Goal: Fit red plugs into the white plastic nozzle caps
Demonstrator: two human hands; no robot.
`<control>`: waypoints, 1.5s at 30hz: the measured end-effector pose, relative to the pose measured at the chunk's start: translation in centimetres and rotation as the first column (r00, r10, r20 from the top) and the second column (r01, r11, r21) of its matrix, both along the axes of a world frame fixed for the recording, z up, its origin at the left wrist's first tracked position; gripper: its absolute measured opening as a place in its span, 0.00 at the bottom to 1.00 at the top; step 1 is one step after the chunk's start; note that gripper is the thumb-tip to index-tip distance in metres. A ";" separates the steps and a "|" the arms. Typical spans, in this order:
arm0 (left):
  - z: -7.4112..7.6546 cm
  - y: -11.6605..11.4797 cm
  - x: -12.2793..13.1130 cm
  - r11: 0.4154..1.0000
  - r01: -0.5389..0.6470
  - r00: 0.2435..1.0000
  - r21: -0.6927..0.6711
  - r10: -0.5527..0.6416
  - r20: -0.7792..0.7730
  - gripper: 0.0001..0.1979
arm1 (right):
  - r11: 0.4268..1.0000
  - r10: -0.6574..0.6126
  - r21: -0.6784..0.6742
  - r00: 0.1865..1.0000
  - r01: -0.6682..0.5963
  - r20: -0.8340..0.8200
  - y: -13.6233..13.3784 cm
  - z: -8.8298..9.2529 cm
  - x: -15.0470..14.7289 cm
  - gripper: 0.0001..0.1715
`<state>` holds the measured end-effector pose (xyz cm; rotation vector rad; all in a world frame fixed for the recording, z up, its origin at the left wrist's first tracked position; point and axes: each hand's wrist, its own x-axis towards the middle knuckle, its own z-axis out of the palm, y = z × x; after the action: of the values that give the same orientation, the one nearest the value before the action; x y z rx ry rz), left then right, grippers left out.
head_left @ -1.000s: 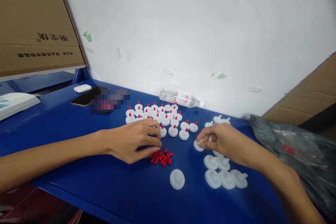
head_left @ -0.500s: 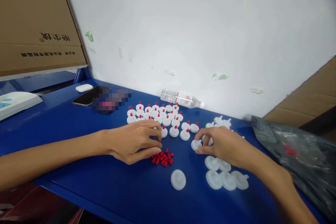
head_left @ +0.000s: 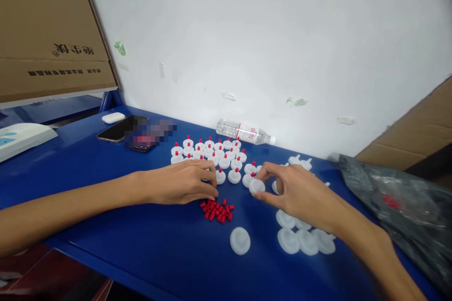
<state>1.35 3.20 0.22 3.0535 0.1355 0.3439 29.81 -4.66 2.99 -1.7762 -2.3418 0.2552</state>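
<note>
On the blue table [head_left: 148, 249] lies a small heap of red caps [head_left: 217, 210]. My left hand [head_left: 180, 182] rests palm down just left of the heap, its fingers curled together with the tips at the heap's upper edge; what they pinch is hidden. My right hand [head_left: 296, 190] pinches a white plastic disc [head_left: 256, 186] between thumb and fingers, just right of the heap. Behind both hands stand several white discs with red caps on them [head_left: 212, 153]. Several plain white discs [head_left: 303, 240] lie under and in front of my right wrist, and one white disc [head_left: 240, 241] lies alone.
A clear water bottle [head_left: 245, 133] lies against the white wall. A phone [head_left: 118, 134] and a white earbud case [head_left: 113, 117] sit at the back left. A black plastic bag [head_left: 399, 202] lies at the right. Cardboard boxes stand at the left [head_left: 49, 33] and far right [head_left: 416, 136].
My right hand has carried the white disc leftward and a little back, toward the capped discs. My left hand has stayed by the red caps.
</note>
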 end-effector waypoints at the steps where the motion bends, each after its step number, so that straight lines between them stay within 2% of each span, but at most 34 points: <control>1: 0.0 0.0 0.0 1.000 -0.001 1.000 -0.001 0.001 -0.001 0.08 | 1.000 0.006 0.019 1.000 -0.006 0.013 0.0 -0.1 -0.1 0.14; 9: -0.2 0.0 0.0 0.998 -0.058 0.998 0.002 0.058 -0.007 0.07 | 0.991 0.060 0.121 0.998 -0.059 -0.004 0.0 -0.6 -1.5 0.14; 16: -0.7 0.1 -0.1 0.980 -0.182 0.956 -0.080 0.195 0.217 0.06 | 0.975 0.117 0.198 0.989 -0.097 -0.094 -0.1 -1.5 -2.7 0.16; 20: -1.1 0.0 -0.1 0.986 -0.158 0.919 -0.057 0.168 0.358 0.09 | 0.939 0.188 0.309 0.978 -0.152 -0.090 -0.1 -2.2 -3.5 0.18; 25: -1.1 -0.2 0.2 0.996 -0.065 0.901 -0.055 0.082 0.427 0.09 | 0.871 0.285 0.452 0.948 -0.194 -0.142 -0.2 -2.9 -4.2 0.16; 30: -1.1 -0.5 0.2 0.993 -0.085 0.875 -0.085 0.115 0.471 0.10 | 0.857 0.346 0.478 0.902 -0.192 -0.257 -0.3 -3.3 -4.8 0.15; 33: -1.2 -0.7 0.2 0.987 -0.117 0.864 -0.110 0.156 0.478 0.10 | 0.824 0.382 0.541 0.871 -0.169 -0.309 -0.4 -3.2 -5.1 0.15; 36: -1.2 -1.1 0.3 0.982 -0.089 0.851 -0.169 0.163 0.499 0.10 | 0.794 0.411 0.588 0.848 -0.153 -0.335 -0.6 -2.9 -5.6 0.14; 39: -0.8 -1.5 0.5 0.956 -0.062 0.848 -0.287 0.202 0.489 0.11 | 0.767 0.434 0.623 0.840 -0.154 -0.326 -0.9 -2.7 -6.0 0.15; 43: -0.2 -1.8 0.6 0.868 -0.062 0.883 -0.492 0.277 0.378 0.14 | 0.727 0.451 0.660 0.856 -0.189 -0.252 -1.2 -2.6 -6.1 0.15; 45: -0.1 -1.9 0.6 0.833 -0.068 0.895 -0.549 0.294 0.336 0.17 | 0.709 0.453 0.673 0.867 -0.211 -0.206 -1.2 -2.8 -6.0 0.15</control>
<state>1.96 1.34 0.13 2.3654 0.4273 0.8025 23.82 -5.88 0.23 -0.8816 -2.1043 -0.1522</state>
